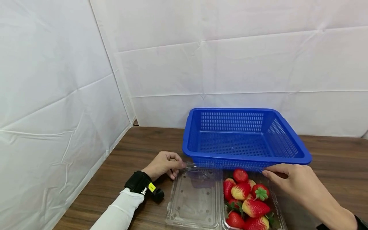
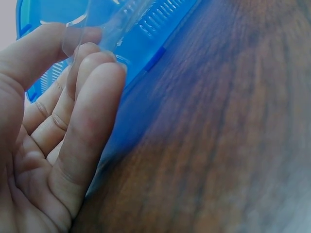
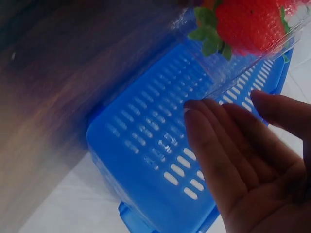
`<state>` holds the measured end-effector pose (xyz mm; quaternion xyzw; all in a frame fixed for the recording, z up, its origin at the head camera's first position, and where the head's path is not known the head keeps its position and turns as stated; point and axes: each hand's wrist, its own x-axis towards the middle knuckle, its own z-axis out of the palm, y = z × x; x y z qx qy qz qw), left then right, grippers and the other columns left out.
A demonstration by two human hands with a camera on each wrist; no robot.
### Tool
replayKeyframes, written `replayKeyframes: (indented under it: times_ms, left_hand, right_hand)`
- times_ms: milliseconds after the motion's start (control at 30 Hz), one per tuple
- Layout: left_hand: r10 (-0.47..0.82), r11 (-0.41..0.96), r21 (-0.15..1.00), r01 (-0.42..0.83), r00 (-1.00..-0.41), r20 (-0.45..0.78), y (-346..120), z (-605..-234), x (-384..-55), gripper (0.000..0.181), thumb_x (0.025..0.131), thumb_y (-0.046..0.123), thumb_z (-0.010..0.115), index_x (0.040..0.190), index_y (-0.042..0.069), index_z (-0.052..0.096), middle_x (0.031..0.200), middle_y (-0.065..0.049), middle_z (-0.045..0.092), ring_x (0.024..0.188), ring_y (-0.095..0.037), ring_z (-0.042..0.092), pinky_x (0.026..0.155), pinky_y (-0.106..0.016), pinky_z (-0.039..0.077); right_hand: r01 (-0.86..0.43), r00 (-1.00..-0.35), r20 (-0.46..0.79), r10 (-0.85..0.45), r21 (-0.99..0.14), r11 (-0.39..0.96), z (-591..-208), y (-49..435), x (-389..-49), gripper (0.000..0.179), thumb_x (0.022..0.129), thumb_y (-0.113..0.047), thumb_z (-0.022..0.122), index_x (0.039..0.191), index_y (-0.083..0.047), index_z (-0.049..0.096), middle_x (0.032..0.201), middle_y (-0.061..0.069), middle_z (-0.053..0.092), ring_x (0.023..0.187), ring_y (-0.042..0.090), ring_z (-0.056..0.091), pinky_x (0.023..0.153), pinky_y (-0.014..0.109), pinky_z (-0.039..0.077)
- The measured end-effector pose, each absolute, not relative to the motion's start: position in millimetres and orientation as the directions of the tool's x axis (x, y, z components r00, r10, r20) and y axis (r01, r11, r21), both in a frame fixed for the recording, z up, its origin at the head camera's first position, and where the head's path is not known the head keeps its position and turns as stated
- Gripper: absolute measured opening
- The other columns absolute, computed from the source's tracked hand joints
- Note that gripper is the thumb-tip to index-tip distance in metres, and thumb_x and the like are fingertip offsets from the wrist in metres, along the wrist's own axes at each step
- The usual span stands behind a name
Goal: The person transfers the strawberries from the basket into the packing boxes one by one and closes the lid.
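A clear plastic clamshell box point(image 1: 198, 204) lies opened flat, its lid half on the left and strawberries point(image 1: 256, 208) in its right half. My left hand point(image 1: 166, 164) pinches the lid's far left corner between thumb and fingers. In the left wrist view, the clear plastic edge point(image 2: 73, 41) runs between the thumb and curled fingers. My right hand point(image 1: 299, 179) is at the far right corner of the filled half, fingertips right at the rim. The right wrist view shows its fingers point(image 3: 214, 145) nearly straight, the thumb apart, below a strawberry point(image 3: 250, 24) behind the plastic.
Right behind the box stands a blue perforated basket point(image 1: 247, 159), with nothing inside it. Both rest on a dark wood table point(image 1: 115, 179). White sheeting point(image 1: 161, 64) closes off the back and the left side.
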<state>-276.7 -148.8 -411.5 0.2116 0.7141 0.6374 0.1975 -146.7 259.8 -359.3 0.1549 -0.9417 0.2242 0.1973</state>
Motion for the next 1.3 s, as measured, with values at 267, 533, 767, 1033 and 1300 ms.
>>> replayKeyframes:
  times_ms: [267, 533, 767, 1033, 1300]
  left_hand:
    - [0.552, 0.103, 0.993, 0.056, -0.834, -0.010, -149.0, -410.7, -275.9, 0.009, 0.094, 0.006, 0.077, 0.091, 0.000, 0.071, 0.067, -0.006, 0.065, 0.058, -0.012, 0.064, 0.051, -0.024, 0.058]
    - [0.550, 0.096, 0.995, 0.039, -0.835, -0.020, -150.1, -408.6, -276.0, 0.008, 0.095, 0.008, 0.077, 0.093, 0.003, 0.072, 0.068, -0.006, 0.063, 0.058, -0.013, 0.064, 0.053, -0.026, 0.060]
    - [0.563, 0.083, 0.995, 0.064, -0.826, 0.006, -152.1, -407.9, -277.2, 0.005, 0.097, 0.009, 0.075, 0.095, 0.004, 0.074, 0.069, -0.007, 0.062, 0.060, -0.014, 0.063, 0.056, -0.027, 0.061]
    - [0.587, 0.027, 0.999, 0.019, -0.809, -0.001, -155.9, -410.6, -279.2, 0.011, 0.101, 0.010, 0.069, 0.102, 0.003, 0.077, 0.092, -0.011, 0.075, 0.078, -0.018, 0.073, 0.064, -0.028, 0.063]
    - [0.639, -0.013, 1.000, -0.019, -0.769, -0.006, -163.6, -409.5, -280.3, 0.019, 0.104, 0.010, 0.063, 0.110, -0.004, 0.075, 0.100, -0.015, 0.079, 0.077, -0.016, 0.076, 0.062, -0.025, 0.062]
  right_hand:
    - [-0.157, -0.985, 0.141, -0.099, -0.506, 0.848, -357.1, 264.4, -151.6, 0.021, 0.103, -0.030, 0.073, 0.097, -0.012, 0.081, 0.077, -0.006, 0.065, 0.064, 0.012, 0.053, 0.053, 0.027, 0.040]
    - [0.030, -0.979, -0.132, -0.157, -0.849, 0.528, -356.2, 276.1, -162.0, 0.042, 0.111, -0.021, 0.060, 0.117, 0.020, 0.067, 0.093, 0.013, 0.077, 0.083, 0.025, 0.078, 0.073, 0.037, 0.066]
    - [0.085, -0.964, -0.182, -0.196, -0.902, 0.423, -358.6, 281.3, -166.0, 0.042, 0.111, -0.019, 0.059, 0.120, 0.022, 0.062, 0.095, 0.013, 0.075, 0.082, 0.026, 0.077, 0.075, 0.041, 0.066]
    - [0.141, -0.934, -0.235, -0.269, -0.934, 0.327, -366.3, 288.8, -167.3, 0.033, 0.111, -0.022, 0.060, 0.115, 0.011, 0.065, 0.094, 0.011, 0.072, 0.082, 0.024, 0.075, 0.077, 0.039, 0.066]
    - [0.212, -0.898, -0.295, -0.325, -0.940, 0.269, -370.1, 290.5, -169.8, 0.032, 0.110, -0.027, 0.062, 0.114, 0.005, 0.064, 0.096, 0.010, 0.068, 0.082, 0.019, 0.072, 0.079, 0.039, 0.065]
